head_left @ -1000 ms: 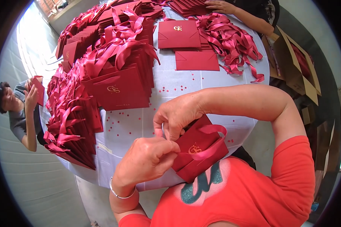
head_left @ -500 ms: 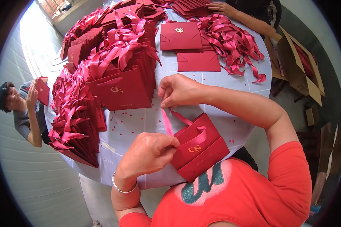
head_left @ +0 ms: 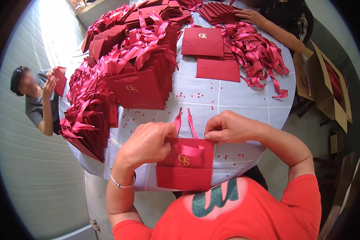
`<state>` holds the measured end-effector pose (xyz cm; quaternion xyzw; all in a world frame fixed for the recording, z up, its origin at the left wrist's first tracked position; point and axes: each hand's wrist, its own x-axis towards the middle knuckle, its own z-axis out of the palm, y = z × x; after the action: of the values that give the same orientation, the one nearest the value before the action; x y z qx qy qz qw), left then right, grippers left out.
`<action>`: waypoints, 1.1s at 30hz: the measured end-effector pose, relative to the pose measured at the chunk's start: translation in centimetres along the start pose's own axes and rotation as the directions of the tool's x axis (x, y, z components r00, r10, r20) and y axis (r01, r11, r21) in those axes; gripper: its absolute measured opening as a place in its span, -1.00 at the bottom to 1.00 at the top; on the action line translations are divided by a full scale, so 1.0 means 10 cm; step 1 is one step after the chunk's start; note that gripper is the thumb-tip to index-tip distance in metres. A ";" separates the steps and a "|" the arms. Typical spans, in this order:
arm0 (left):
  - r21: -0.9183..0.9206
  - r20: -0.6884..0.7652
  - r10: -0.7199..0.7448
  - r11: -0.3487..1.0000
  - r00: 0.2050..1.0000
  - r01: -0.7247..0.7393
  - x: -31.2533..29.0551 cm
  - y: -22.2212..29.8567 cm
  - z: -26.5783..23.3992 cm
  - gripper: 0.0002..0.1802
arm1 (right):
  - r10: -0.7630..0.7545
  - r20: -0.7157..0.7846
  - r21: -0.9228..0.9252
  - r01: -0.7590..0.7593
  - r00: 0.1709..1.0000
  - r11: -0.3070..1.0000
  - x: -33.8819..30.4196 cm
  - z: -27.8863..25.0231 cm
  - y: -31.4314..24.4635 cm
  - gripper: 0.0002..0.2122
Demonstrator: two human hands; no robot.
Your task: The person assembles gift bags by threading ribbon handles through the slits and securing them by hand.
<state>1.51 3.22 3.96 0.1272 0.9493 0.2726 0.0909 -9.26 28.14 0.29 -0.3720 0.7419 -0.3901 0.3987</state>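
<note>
Fingers (head_left: pixel 214 135) pinching red bag (head_left: pixel 184 172), white tablecloth (head_left: pixel 246 94), open carton (head_left: pixel 321 89)

A red paper bag (head_left: pixel 184 176) with a gold emblem (head_left: pixel 183 159) overlaps the tabletop's (head_left: pixel 244 96) near edge, pink ribbon ends (head_left: pixel 192 126) jutting beyond.

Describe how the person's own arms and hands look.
Both arms wear short, plain red sleeves and are bare below. The left hand and right hand are ungloved. A thin silver bangle circles the left wrist; the right wrist has none.
</note>
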 end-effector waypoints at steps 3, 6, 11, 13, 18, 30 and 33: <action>0.096 0.031 0.022 0.995 0.999 -0.025 0.01 0.00 -0.04 -0.79 | 0.003 0.125 0.017 -0.005 0.992 1.000 -0.02 0.05 -0.10 -0.80; 0.134 0.010 0.041 0.990 0.999 -0.042 -0.05 -0.06 0.02 -0.79 | -0.254 -0.037 -0.200 0.242 0.967 0.949 0.10 0.03 0.03 -0.83; 0.062 -0.184 0.028 0.998 0.982 -0.017 -0.23 0.05 0.22 -0.78 | -0.470 -0.244 -0.491 0.310 0.848 0.814 0.40 -0.15 0.16 -0.76; 0.065 -0.440 0.027 0.998 0.897 0.002 -0.33 0.13 0.31 -0.77 | -0.530 -0.196 -0.533 0.364 0.825 0.764 0.49 -0.18 0.17 -0.72; 0.049 -0.473 0.000 0.998 0.881 0.027 -0.63 0.25 0.52 -0.81 | -0.441 -0.115 -0.495 0.334 0.890 0.802 0.56 -0.20 0.13 -0.68; 0.218 -0.448 0.209 0.969 0.869 -0.121 -0.65 0.27 0.82 -0.70 | 0.004 -0.057 0.080 0.001 0.998 0.997 0.77 -0.23 0.00 -0.81; 0.264 -0.420 0.265 0.951 0.868 -0.163 -0.69 0.26 0.89 -0.63 | 0.009 -0.067 0.087 -0.003 0.998 0.996 0.76 -0.21 -0.04 -0.86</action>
<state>10.69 7.71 -1.38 0.1747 0.9485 0.1963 -0.1771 -14.12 21.99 -0.87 -0.3389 0.7384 -0.4328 0.3906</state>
